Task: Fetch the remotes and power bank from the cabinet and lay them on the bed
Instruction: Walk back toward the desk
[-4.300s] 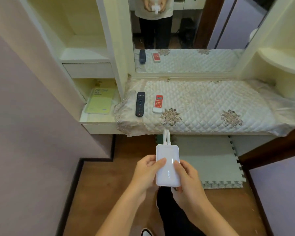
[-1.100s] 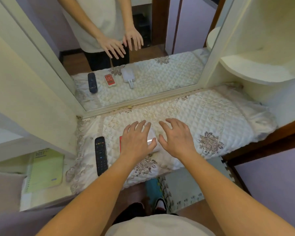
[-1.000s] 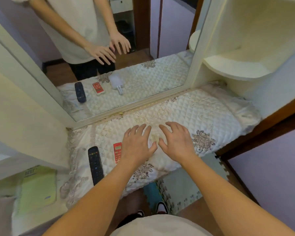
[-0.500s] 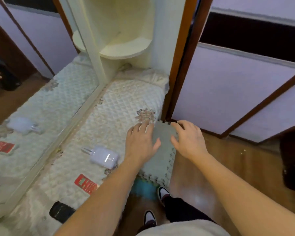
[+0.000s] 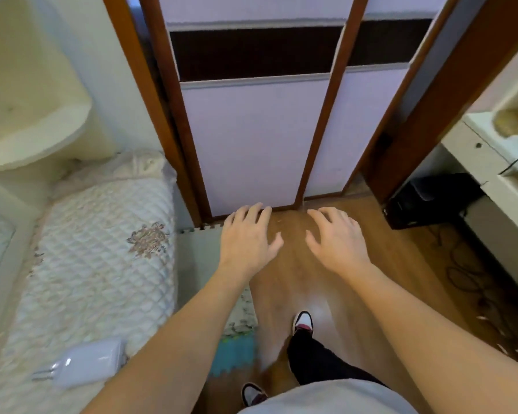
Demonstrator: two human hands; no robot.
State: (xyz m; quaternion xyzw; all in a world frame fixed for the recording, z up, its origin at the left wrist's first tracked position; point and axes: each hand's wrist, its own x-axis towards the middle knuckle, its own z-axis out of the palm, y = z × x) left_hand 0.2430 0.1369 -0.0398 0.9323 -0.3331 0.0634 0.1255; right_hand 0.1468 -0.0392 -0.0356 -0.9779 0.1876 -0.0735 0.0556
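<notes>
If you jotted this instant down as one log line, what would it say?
left hand: open, empty | right hand: open, empty | power bank: lying on quilted bed | remotes: out of view | facing: sliding doors

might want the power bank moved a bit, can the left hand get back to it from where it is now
Probably yes. The power bank lies uncovered on the quilted bed cover, near its front edge. The left hand is empty with fingers spread, out over the floor; nothing lies between, though the arm must swing back left.
</notes>
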